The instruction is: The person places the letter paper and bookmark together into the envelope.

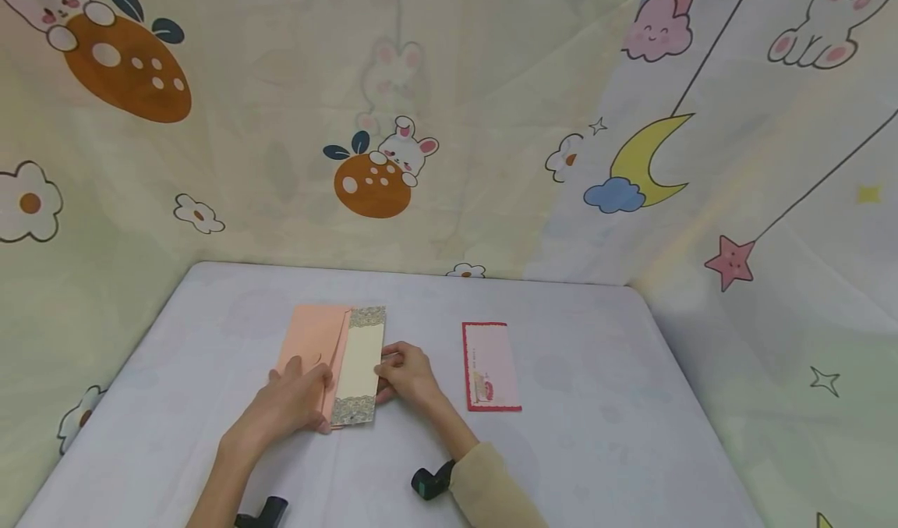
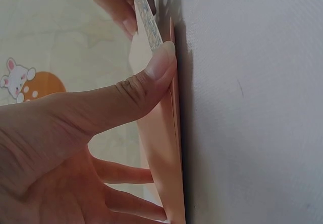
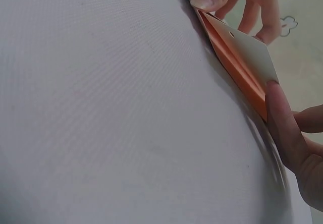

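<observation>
- The right hand (image 1: 410, 376) pinched the right edge of the cream panel (image 1: 359, 363) between thumb and fingers, at about mid-height of that edge.
- The peach folder (image 1: 312, 333) lay directly left of that pinch, its outer part under the left hand (image 1: 288, 407).
- The left hand was spread and fairly straight-fingered, pressing on the peach surface, its thumb at the near edge beside the cream panel.
- Between the two hands, the cream panel stood tilted up from the table cover (image 1: 596, 395); whether it was joined to the folder could not be told.
- In the right wrist view, peach-orange layers parted beneath the panel, left of the right thumb; whether anything lay between them could not be made out.
- The panel was a flat, stiff-looking rectangle with a speckled grey-green band (image 1: 368, 317) beyond the pinch and a matching one (image 1: 353, 411) on the near side.
- The folder looked like smooth, matte paper, its layers thin and straight-edged.
- Right of the pinch and well apart from it, a pink rectangular card (image 1: 493, 368) lay flat, with a red border and a small printed picture toward its near end.
- Beneath both hands, the white table cover showed a fine weave up close.
</observation>
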`<state>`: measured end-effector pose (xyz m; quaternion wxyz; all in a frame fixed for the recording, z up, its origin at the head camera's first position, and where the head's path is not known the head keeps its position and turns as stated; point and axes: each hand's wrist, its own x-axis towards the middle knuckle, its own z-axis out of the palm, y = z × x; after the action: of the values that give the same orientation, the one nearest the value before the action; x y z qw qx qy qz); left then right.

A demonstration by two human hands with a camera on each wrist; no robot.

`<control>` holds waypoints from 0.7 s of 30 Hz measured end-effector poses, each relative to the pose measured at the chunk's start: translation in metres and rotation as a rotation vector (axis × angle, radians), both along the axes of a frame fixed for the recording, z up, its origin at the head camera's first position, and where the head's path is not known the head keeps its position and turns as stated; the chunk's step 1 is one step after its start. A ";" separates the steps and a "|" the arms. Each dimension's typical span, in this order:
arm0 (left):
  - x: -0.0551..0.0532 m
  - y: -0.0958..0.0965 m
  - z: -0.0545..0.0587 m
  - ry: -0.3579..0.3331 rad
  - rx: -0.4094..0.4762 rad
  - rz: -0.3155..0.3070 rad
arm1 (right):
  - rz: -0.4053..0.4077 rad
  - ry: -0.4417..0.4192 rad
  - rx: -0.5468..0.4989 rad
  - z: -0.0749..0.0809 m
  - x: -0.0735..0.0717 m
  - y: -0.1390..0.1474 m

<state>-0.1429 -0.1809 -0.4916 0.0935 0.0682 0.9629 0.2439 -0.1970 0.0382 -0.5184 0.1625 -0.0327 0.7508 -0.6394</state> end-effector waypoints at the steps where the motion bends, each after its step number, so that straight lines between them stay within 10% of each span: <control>1: 0.000 0.000 0.000 -0.001 -0.002 0.001 | 0.001 -0.001 -0.001 0.000 0.000 -0.001; 21: -0.002 -0.003 -0.005 0.014 0.005 -0.015 | -0.015 -0.019 -0.019 -0.005 -0.002 -0.014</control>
<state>-0.1447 -0.1837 -0.4967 0.0886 0.0771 0.9623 0.2454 -0.1989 0.0241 -0.5236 0.1646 -0.0225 0.7432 -0.6481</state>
